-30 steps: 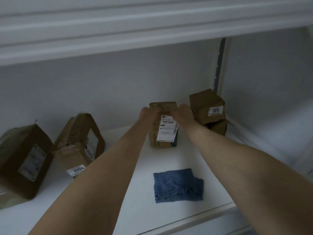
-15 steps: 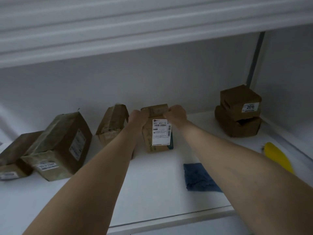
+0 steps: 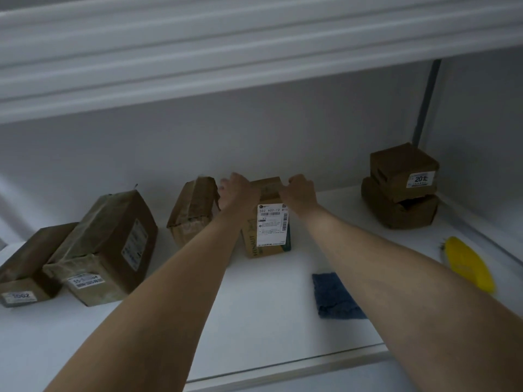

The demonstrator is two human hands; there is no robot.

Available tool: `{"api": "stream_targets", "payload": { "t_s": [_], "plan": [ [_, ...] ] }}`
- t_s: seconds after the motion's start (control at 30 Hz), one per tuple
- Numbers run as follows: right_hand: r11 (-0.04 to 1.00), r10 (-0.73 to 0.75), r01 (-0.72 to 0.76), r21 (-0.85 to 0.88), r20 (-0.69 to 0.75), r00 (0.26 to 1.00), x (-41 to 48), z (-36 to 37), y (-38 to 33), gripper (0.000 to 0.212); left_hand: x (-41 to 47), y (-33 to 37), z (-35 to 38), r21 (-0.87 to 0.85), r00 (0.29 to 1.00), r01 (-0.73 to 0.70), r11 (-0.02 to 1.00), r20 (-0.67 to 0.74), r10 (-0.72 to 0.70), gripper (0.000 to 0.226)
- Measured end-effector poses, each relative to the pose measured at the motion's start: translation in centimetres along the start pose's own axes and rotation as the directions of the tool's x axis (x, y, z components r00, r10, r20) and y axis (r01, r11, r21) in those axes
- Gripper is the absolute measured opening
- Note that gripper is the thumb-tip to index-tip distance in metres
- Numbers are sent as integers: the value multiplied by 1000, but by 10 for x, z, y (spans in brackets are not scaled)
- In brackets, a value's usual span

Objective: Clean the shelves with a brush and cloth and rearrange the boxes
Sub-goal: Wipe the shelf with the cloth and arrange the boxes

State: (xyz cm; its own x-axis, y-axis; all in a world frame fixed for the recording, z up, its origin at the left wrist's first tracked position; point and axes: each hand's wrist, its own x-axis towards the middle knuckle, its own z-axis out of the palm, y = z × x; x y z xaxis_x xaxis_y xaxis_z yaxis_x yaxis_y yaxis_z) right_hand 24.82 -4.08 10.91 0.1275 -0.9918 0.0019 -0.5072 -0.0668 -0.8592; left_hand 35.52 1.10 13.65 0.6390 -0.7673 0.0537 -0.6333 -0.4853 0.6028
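**A:** How far along is this looking?

**B:** Past the middle, I'd judge. The shelf (image 3: 254, 329) is carrying both cleaning tools, and they are lying idle with neither in a grip. So the brushing and wiping of this level are likely done. The rearranging is what's going on, and it's only partly through: several boxes are leaning, with uneven gaps between them.

**A:** Count everything, biggest first.

**B:** There are six boxes. The big box (image 3: 107, 244) is leaning at the left, right against the 1002 box (image 3: 28, 267) at the far left. The tilted box (image 3: 192, 210) is leaning just left of the middle box (image 3: 268, 230). In the far right corner, the top box (image 3: 404, 168) is sitting on the bottom box (image 3: 402, 210). Then there is one yellow brush (image 3: 467, 264), lying near the right edge. One blue cloth (image 3: 334, 295) is lying toward the front, partly hidden by the right forearm.

**A:** And the grips?

**B:** There are two, both reaching to the middle box, which is standing upright on the shelf near the back wall. The right grip (image 3: 301, 190) is curling over its top right edge and grasping it. The left grip (image 3: 237, 190) is sitting on the top left edge. Its fingers are blurring, but it looks to be clasping the box too.

**A:** What's remaining?

**B:** Placing this box and straightening the leaning ones.
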Motion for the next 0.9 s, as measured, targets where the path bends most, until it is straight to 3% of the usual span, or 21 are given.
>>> {"api": "stream_targets", "payload": {
  "t_s": [0.03, 0.1, 0.23, 0.4, 0.57, 0.73, 0.9],
  "plan": [
    [1000, 8, -8, -18, -35, 999, 0, -6, 1, 42, 2, 5, 3, 66, 995, -81, 995, -57, 85, 46],
    [999, 1, -7, -45, -116, 993, 3, -23, 6, 44, 1, 25, 10, 39, 970, -232, 972, -70, 234, 45],
    [993, 3, -34, -117, -253, 967, 12, -66, 25, 43, -11, 73, 45, -49, 932, -340, 939, 115, 344, 42],
    [975, 46, -125, -185, -380, 924, 30, -134, 68, 49, -43, 137, 103, -198, 859, -287, 937, 379, 343, 45],
    [961, 122, -232, -152, -521, 845, 48, -186, 107, 53, -66, 184, 149, -378, 803, -132, 916, 502, 322, 54],
    [981, 191, -177, 73, -452, 871, 66, -219, 139, 55, -66, 209, 182, -484, 796, -12, 875, 526, 302, 52],
    [973, 222, -181, 141, -375, 900, 83, -232, 154, 65, -61, 224, 204, -554, 795, 116, 824, 549, 257, 42]
  ]
}}
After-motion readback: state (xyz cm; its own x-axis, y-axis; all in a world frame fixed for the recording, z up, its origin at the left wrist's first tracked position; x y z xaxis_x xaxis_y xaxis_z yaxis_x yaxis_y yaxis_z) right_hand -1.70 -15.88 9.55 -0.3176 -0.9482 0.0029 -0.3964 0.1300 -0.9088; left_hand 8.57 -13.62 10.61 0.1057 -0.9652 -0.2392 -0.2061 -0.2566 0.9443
